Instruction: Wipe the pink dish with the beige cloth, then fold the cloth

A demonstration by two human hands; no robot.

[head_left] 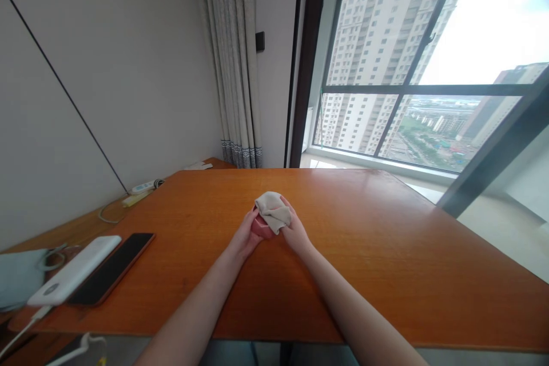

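The person is working at the middle of an orange-brown wooden table (pixel 386 251), both forearms reaching forward to meet over one small thing. The left hand (pixel 247 235) is cupping a small pink rounded object (pixel 260 227) from its left side, fingers curled closed around it, seemingly to be keeping it from turning or sliding. The right hand (pixel 295 231) is closing on a beige cloth (pixel 271 210) and pressing it over the top and right of the pink object (what the object is cannot be told, since cloth and fingers are hiding most of it). The cloth is looking soft and crumpled, folded in a loose wad. Well apart, at the table's left edge, a white power bank (pixel 75 269) and a dark phone (pixel 112 267) are lying side by side.
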